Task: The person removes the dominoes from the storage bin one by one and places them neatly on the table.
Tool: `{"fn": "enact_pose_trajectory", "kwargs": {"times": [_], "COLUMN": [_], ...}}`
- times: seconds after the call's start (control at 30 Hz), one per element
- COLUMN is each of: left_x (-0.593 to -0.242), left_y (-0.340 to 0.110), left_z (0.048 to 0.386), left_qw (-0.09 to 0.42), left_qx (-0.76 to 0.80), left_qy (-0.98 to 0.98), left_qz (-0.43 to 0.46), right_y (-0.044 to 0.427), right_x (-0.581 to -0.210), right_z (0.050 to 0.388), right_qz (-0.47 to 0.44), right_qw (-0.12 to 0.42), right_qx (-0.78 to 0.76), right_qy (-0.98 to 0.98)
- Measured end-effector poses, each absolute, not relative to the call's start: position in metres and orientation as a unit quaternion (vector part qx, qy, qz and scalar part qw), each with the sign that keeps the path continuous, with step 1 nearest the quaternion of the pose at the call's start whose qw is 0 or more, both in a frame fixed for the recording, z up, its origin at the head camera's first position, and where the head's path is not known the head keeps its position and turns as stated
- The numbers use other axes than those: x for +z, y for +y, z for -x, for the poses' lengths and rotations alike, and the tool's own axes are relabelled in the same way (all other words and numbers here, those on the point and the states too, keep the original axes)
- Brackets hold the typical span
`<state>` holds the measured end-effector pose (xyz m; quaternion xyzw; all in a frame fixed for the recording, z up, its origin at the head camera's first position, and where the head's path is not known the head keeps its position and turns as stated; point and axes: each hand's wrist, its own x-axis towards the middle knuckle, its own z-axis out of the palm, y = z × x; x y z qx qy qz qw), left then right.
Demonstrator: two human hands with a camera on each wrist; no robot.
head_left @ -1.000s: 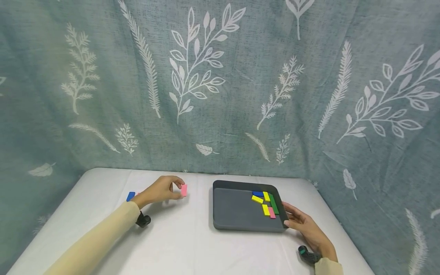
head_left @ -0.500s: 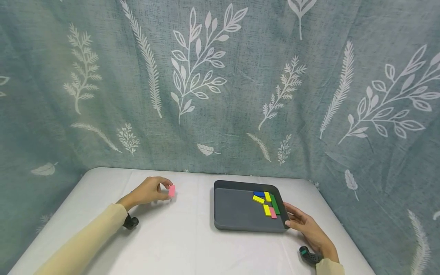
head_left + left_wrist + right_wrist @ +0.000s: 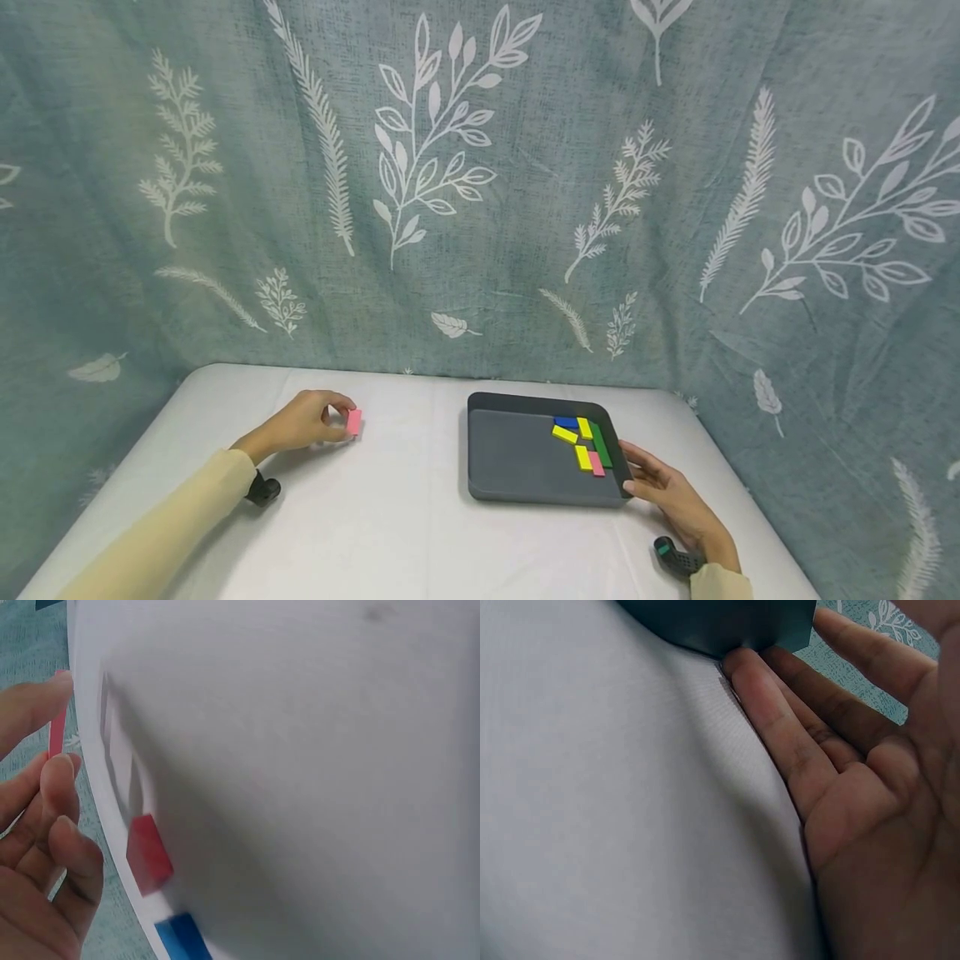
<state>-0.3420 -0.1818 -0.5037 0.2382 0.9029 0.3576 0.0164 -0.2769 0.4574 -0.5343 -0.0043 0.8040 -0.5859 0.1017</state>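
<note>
Over the table (image 3: pixel 390 533), the left hand (image 3: pixel 300 419) pinches a pink block (image 3: pixel 354 422), while the right hand (image 3: pixel 672 493), loosely extended, rests against the right side of the dark tray (image 3: pixel 506 454).

Pink block (image 3: pixel 354 422) between left fingers (image 3: pixel 61 784); on plain white counter (image 3: pixel 375 517), red-pink block (image 3: pixel 149 856), blue block (image 3: pixel 184 937); dark grey tray (image 3: pixel 510 458) with second blue block (image 3: pixel 566 422), green block (image 3: pixel 601 446), another pink block (image 3: pixel 596 464), three yellow blocks (image 3: pixel 583 458); curtain (image 3: pixel 525 150) grey-teal with white leafy sprigs, fronds, single leaves; sleeves (image 3: pixel 161 521) pale cream; wrist cameras (image 3: pixel 263 490) black, right one green-marked
</note>
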Motion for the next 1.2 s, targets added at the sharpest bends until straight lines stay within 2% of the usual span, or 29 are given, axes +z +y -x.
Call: {"fn": "enact_pose_trajectory", "kwargs": {"times": [0.67,1.2], "left_x": [-0.504,-0.501], "left_y": [-0.199,-0.203], "left_z": [0.332,0.324], "left_qw": [0.032,0.020], "left_qx": [0.344,0.304], "left_qy": [0.912,0.926], "left_qz": [-0.220,-0.222], "right_y": [0.457,0.462], "right_x": [-0.532,-0.535], "right_z": [0.277,0.279], "right_qz": [0.003,0.006], "right_qw": [0.102,0.102], "right_qx": [-0.584,-0.583], "right_qy": [0.805,0.806]}}
